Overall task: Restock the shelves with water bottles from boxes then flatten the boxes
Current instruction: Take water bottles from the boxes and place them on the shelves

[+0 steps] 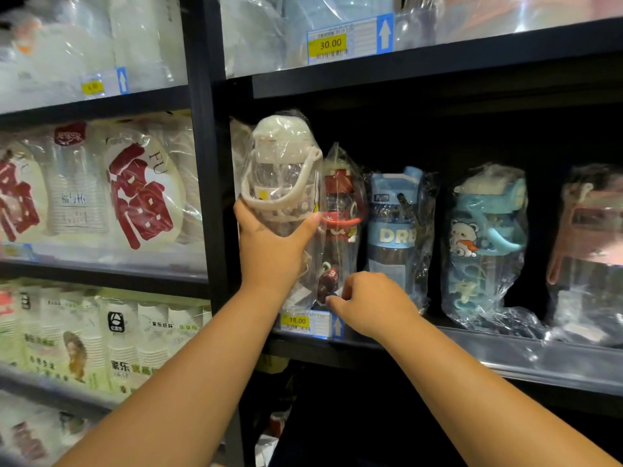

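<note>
My left hand (pixel 269 247) grips a clear water bottle with a white lid and strap (pixel 281 173), wrapped in plastic, at the left end of the dark middle shelf (pixel 505 352). Right behind it stands a red-lidded bottle (pixel 342 217) in a plastic bag. My right hand (pixel 371 305) reaches to the base of that red bottle, its fingers curled at the bag's lower edge; whether they pinch the bag is unclear. Further right on the same shelf stand a blue bottle (pixel 394 230), a light-blue bear bottle (pixel 485 237) and a pink bottle (pixel 593 244). No boxes are in view.
A black upright post (pixel 209 163) divides the shelving. Left of it hang packs of paper cups (pixel 141 193) on several shelves. Price tags reading 18.00 (pixel 296 321) and 30.00 (pixel 330 44) sit on shelf edges. The shelf above holds plastic-wrapped goods (pixel 269 28).
</note>
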